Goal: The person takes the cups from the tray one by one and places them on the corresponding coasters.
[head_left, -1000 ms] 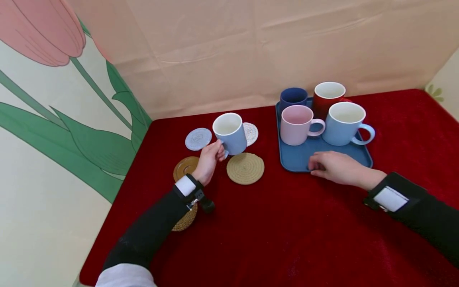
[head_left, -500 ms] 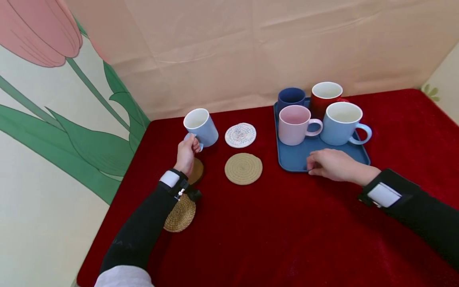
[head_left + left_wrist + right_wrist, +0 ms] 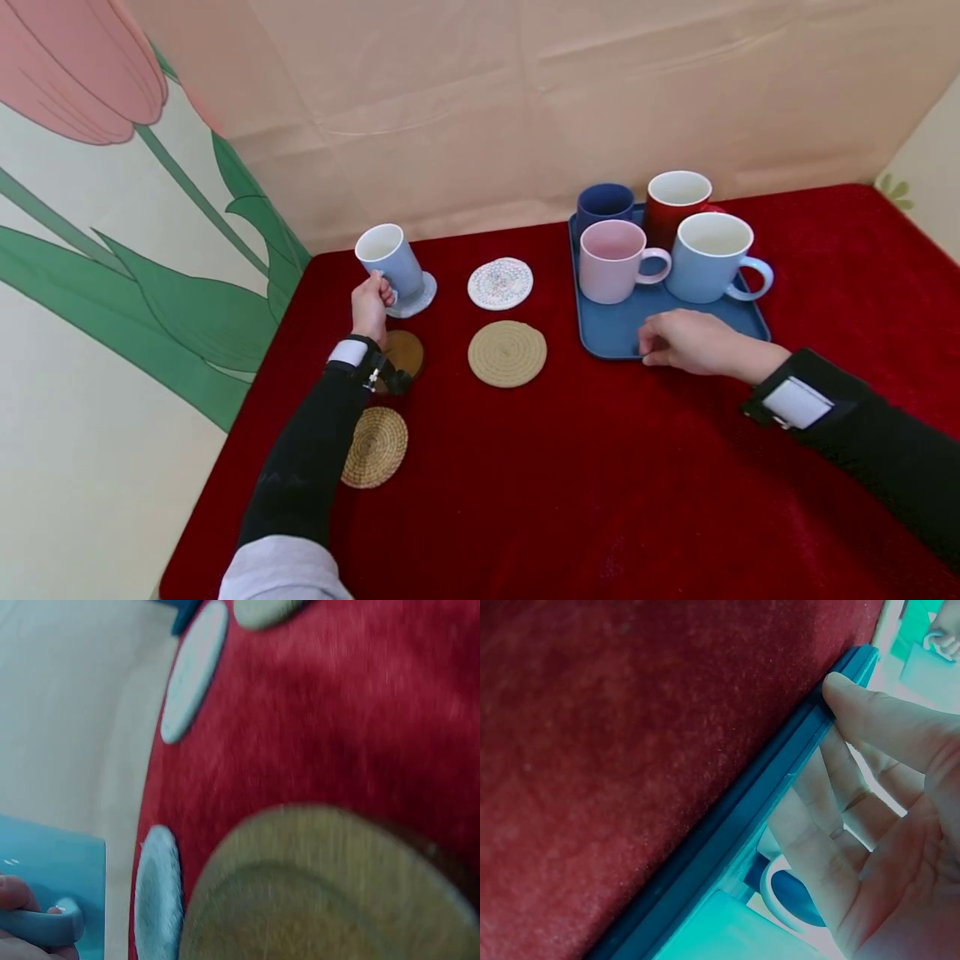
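Left hand (image 3: 371,303) grips handle of light blue mug (image 3: 389,262), mug tilted, base on grey-blue coaster (image 3: 415,301) at table's far left. Right hand (image 3: 686,342) rests on near rim of blue tray (image 3: 617,333), thumb against edge, fingers relaxed, holding nothing. Tray carries four mugs: navy mug (image 3: 604,203), red mug (image 3: 678,202), pink mug (image 3: 614,260), larger light blue mug (image 3: 711,256). Five coasters on red tablecloth (image 3: 600,467): grey-blue, white patterned coaster (image 3: 500,283), tan woven coaster (image 3: 507,353), brown wooden coaster (image 3: 405,351), straw coaster (image 3: 377,446). No legible writing.
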{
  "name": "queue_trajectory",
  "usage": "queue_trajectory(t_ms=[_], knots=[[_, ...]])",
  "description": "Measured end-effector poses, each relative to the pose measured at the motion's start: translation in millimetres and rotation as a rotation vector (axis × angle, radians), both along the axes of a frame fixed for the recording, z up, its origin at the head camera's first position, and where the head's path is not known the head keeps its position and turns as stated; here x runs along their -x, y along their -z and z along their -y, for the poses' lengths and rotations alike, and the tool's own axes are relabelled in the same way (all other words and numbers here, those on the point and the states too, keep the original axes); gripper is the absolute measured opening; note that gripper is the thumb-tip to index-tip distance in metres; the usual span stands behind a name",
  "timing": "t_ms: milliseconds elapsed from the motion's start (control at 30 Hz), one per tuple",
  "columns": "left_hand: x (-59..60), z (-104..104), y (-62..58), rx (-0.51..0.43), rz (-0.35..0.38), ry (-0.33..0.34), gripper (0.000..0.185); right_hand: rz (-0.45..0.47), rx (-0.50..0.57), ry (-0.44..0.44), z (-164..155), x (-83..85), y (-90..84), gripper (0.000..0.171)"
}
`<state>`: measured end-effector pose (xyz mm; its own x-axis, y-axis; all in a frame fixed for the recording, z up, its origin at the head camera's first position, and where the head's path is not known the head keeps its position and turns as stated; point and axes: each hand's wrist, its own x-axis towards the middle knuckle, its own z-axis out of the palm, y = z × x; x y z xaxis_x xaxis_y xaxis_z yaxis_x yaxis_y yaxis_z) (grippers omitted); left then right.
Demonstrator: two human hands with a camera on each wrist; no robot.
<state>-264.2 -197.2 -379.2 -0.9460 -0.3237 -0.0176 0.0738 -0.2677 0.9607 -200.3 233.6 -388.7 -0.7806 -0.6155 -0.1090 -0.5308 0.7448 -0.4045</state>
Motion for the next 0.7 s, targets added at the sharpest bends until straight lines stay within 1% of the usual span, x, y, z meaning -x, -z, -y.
queue_trajectory(t_ms=[200,467,700], knots=[[5.4,5.5,4.6,0.006,0.006,-0.009,0.045,-0.004,0.008,-0.004,-1.7,0.7,1.5,0.017],[6.8,8.9,10.1,0.036,0.016,-0.012,0.044,0.009,-0.004,0.005,-0.4,2.0,1.9,0.017],[9.1,6.3,14.6,0.034,0.019,0.020,0.045,0.020,0.010,0.022,-0.6,-0.3,1.3,0.017]])
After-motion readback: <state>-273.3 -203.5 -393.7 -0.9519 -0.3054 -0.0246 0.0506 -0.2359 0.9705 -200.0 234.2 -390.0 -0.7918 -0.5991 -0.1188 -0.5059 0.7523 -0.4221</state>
